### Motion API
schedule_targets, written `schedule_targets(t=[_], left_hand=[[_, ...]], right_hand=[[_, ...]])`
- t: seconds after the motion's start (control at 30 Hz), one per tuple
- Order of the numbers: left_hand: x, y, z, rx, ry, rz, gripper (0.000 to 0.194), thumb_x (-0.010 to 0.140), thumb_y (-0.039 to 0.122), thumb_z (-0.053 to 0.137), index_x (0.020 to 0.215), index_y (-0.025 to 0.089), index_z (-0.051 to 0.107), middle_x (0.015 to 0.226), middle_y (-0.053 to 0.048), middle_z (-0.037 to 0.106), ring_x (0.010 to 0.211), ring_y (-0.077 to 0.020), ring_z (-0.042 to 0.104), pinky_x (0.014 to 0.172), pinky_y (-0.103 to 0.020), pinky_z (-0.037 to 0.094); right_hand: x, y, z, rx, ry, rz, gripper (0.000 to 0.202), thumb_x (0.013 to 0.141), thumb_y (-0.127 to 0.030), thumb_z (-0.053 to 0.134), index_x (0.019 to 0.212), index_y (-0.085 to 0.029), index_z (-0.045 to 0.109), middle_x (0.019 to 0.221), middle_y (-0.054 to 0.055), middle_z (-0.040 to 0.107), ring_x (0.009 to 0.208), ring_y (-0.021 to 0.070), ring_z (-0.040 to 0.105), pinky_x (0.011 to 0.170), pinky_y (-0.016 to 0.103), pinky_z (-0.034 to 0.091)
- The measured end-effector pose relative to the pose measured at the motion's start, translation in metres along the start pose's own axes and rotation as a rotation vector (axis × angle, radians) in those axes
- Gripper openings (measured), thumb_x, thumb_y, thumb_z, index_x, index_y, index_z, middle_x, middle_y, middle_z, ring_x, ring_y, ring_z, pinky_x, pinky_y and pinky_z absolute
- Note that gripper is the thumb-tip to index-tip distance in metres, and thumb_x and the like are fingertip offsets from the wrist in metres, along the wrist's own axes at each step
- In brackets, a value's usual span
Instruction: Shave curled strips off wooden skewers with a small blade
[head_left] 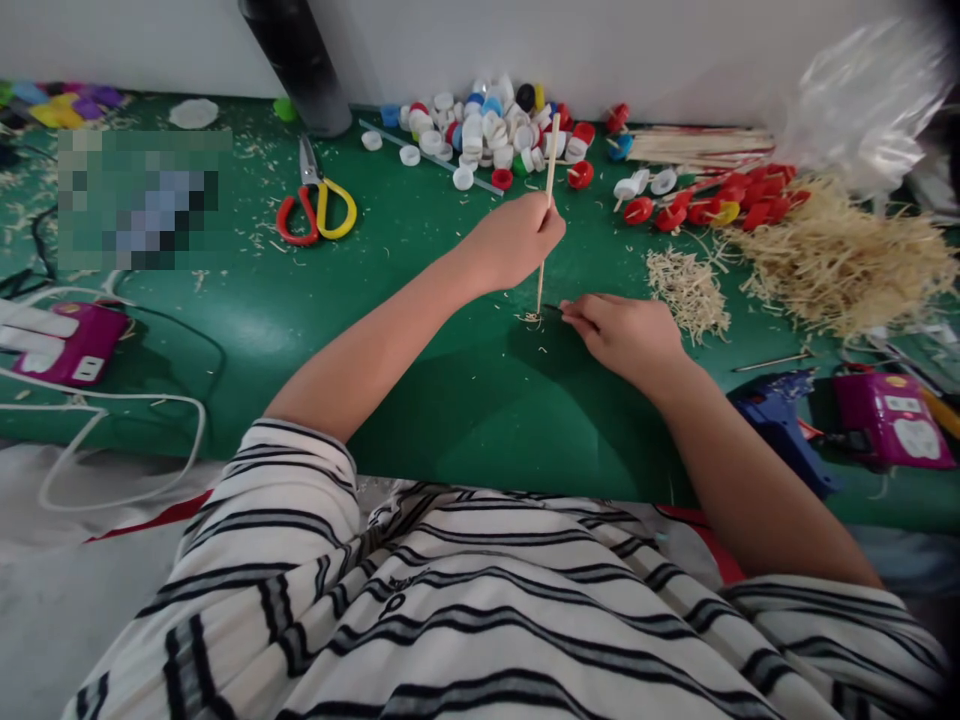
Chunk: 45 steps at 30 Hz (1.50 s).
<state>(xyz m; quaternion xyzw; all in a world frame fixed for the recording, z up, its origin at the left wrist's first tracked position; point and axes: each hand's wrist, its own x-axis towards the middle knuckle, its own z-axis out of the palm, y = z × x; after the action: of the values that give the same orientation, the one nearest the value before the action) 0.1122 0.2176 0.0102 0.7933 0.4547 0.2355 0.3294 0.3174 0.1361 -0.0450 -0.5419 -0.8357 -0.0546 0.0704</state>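
Left hand (pixel 514 242) grips wooden stick (pixel 553 160), right hand (pixel 634 335) pinches slim dark tool (pixel 553 307); slack grip could let stick skid.

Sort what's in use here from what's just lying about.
In use:
- stick, in left hand
- thin dark tool, in right hand
- shavings at stick's foot

Apparently lying about:
- scissors
- bottle
- plastic bag
- caps, possibly related

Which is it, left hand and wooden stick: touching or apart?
Touching. The head view shows the left hand gripping the wooden stick, which protrudes above and below it.
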Motion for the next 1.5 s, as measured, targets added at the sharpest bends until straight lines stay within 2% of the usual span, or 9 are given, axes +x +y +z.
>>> schedule_targets(t=[0.13, 0.27, 0.4, 0.57, 0.8, 1.13, 1.3, 1.37, 1.5], left_hand=[[0.002, -0.005, 0.0, -0.024, 0.012, 0.009, 0.03, 0.105, 0.031, 0.039, 0.076, 0.023, 0.038, 0.064, 0.0, 0.037, 0.061, -0.0138, 0.042, 0.068, -0.032, 0.035], [0.004, -0.008, 0.0, -0.024, -0.014, 0.007, 0.032, 0.107, 0.031, 0.034, 0.077, 0.022, 0.04, 0.068, 0.0, 0.036, 0.064, -0.0131, 0.046, 0.07, -0.032, 0.035], [0.004, -0.007, 0.002, -0.013, -0.015, 0.04, 0.031, 0.106, 0.026, 0.033, 0.076, 0.021, 0.039, 0.069, 0.0, 0.036, 0.064, -0.0124, 0.047, 0.07, -0.031, 0.034], [0.006, -0.011, 0.004, -0.004, -0.001, 0.027, 0.031, 0.106, 0.029, 0.034, 0.077, 0.022, 0.04, 0.068, 0.0, 0.04, 0.061, -0.0124, 0.046, 0.067, -0.031, 0.033], [0.006, -0.013, 0.004, -0.02, -0.003, 0.005, 0.031, 0.106, 0.031, 0.034, 0.077, 0.023, 0.041, 0.067, -0.001, 0.045, 0.061, -0.0137, 0.047, 0.065, -0.033, 0.032], [0.002, -0.006, 0.001, -0.033, -0.01, 0.001, 0.031, 0.106, 0.029, 0.036, 0.075, 0.023, 0.038, 0.066, 0.0, 0.04, 0.058, -0.0126, 0.041, 0.064, -0.033, 0.029], [0.003, -0.008, 0.002, -0.043, -0.004, 0.039, 0.032, 0.105, 0.026, 0.035, 0.073, 0.023, 0.035, 0.065, 0.001, 0.037, 0.057, -0.0118, 0.039, 0.064, -0.034, 0.028], [0.003, -0.007, 0.002, -0.05, -0.017, 0.035, 0.031, 0.105, 0.026, 0.036, 0.074, 0.023, 0.034, 0.066, 0.002, 0.034, 0.057, -0.0108, 0.039, 0.064, -0.033, 0.029], [0.002, -0.004, 0.003, -0.063, -0.033, 0.046, 0.032, 0.105, 0.027, 0.034, 0.074, 0.022, 0.034, 0.067, 0.002, 0.034, 0.059, -0.0102, 0.042, 0.067, -0.032, 0.032]], right_hand=[[0.005, 0.006, 0.004, 0.027, 0.049, -0.003, 0.039, 0.106, -0.044, 0.041, 0.109, -0.025, 0.075, 0.106, 0.004, 0.08, 0.086, 0.02, 0.07, 0.057, 0.032, 0.03], [0.009, 0.006, 0.007, 0.107, 0.089, -0.048, 0.039, 0.107, -0.044, 0.041, 0.104, -0.025, 0.075, 0.109, 0.004, 0.079, 0.091, 0.0193, 0.071, 0.061, 0.031, 0.038], [0.014, -0.001, 0.007, 0.109, 0.132, -0.024, 0.042, 0.108, -0.042, 0.037, 0.106, -0.023, 0.074, 0.108, 0.007, 0.079, 0.095, 0.0214, 0.072, 0.062, 0.031, 0.041], [0.016, -0.005, 0.011, 0.121, 0.126, 0.011, 0.041, 0.107, -0.042, 0.038, 0.107, -0.023, 0.073, 0.111, 0.008, 0.079, 0.095, 0.0227, 0.072, 0.064, 0.032, 0.043], [0.008, -0.003, 0.015, 0.113, 0.072, 0.011, 0.035, 0.106, -0.042, 0.042, 0.111, -0.025, 0.072, 0.114, 0.004, 0.079, 0.094, 0.0228, 0.073, 0.061, 0.034, 0.038], [0.001, -0.006, 0.007, -0.011, -0.028, -0.014, 0.036, 0.105, -0.04, 0.041, 0.115, -0.026, 0.073, 0.109, 0.004, 0.08, 0.083, 0.0232, 0.071, 0.055, 0.035, 0.026], [0.0, -0.005, -0.001, -0.009, -0.08, -0.026, 0.033, 0.103, -0.039, 0.043, 0.111, -0.027, 0.074, 0.11, 0.004, 0.08, 0.085, 0.023, 0.07, 0.055, 0.034, 0.026], [0.001, -0.003, -0.001, -0.001, -0.069, -0.023, 0.034, 0.104, -0.04, 0.043, 0.112, -0.028, 0.074, 0.11, 0.004, 0.08, 0.085, 0.0226, 0.07, 0.055, 0.034, 0.027], [0.008, -0.004, 0.002, 0.034, 0.033, -0.015, 0.041, 0.106, -0.042, 0.038, 0.12, -0.027, 0.073, 0.115, 0.007, 0.078, 0.09, 0.0231, 0.07, 0.06, 0.033, 0.033]])
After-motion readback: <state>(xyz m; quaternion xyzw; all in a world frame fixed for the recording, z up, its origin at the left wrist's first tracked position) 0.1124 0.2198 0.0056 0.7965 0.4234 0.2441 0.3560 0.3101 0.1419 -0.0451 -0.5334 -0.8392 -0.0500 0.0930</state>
